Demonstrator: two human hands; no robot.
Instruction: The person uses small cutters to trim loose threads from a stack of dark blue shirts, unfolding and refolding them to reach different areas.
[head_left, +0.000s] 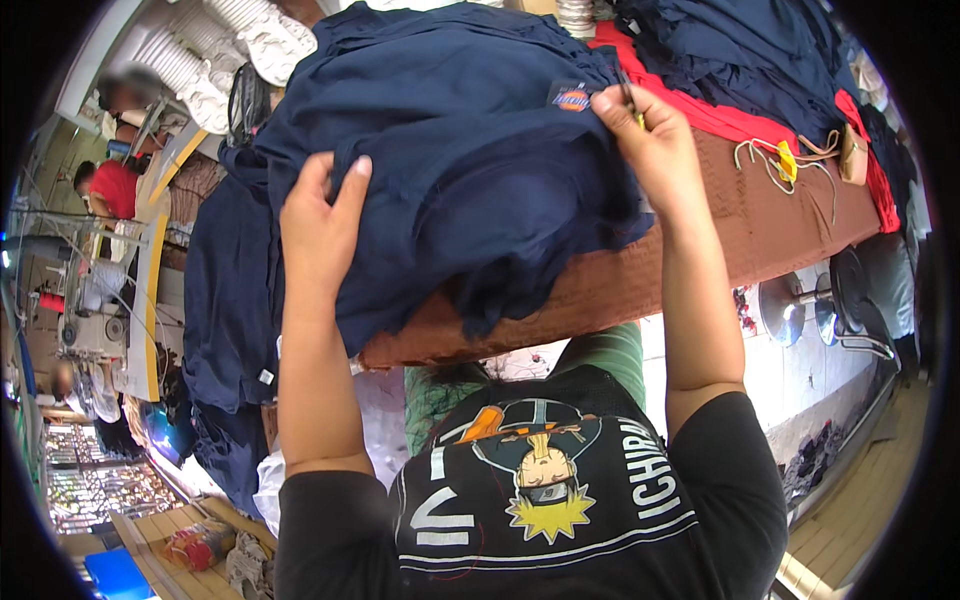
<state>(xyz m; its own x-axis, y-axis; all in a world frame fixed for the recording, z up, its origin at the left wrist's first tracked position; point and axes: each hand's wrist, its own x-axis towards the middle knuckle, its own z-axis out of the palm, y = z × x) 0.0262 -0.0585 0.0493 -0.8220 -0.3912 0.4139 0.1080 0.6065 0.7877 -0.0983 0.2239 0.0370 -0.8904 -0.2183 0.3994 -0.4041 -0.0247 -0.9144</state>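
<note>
A navy garment [430, 120] lies bunched over a brown-covered surface, its round opening toward me. At its left, my left hand [325, 215] has curled fingers and a raised thumb, with a fold of the cloth between them. My right hand [655, 140] is closed at the upper right of the opening. Its thumb and finger meet at the edge of a small dark label [571, 97] with a coloured print. Mostly covered by that hand are what look like thread snips [640, 119], with a dark blade and a yellow part showing.
More navy garments [730, 60] lie at the far right over red cloth [690, 95]. Cords with a yellow piece [787, 160] rest on the brown cover [740, 205]. A sewing machine [95, 325] stands at left; a person in red [112, 190] sits beyond. A round-based stool [795, 305] is at right.
</note>
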